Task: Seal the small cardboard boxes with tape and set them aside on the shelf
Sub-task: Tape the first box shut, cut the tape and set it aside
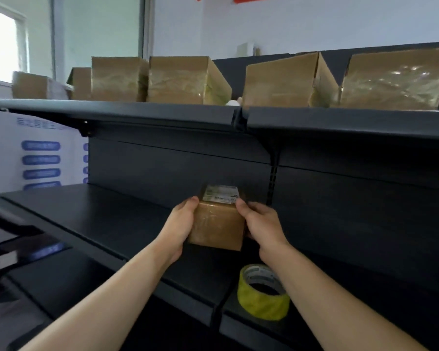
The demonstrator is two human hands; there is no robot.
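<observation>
A small cardboard box (218,224), glossy with clear tape and bearing a white label on its top, sits at the middle of the dark lower shelf (107,224). My left hand (179,226) grips its left side and my right hand (261,226) grips its right side. The box's underside looks level with the shelf board; whether it rests on it I cannot tell. A roll of yellowish tape (262,292) lies on the shelf's front edge, just under my right forearm.
The upper shelf (162,112) carries several taped cardboard boxes (188,79) in a row. A white carton with blue print (36,158) stands at the left. A dark upright bracket (273,178) divides the shelf's back panel.
</observation>
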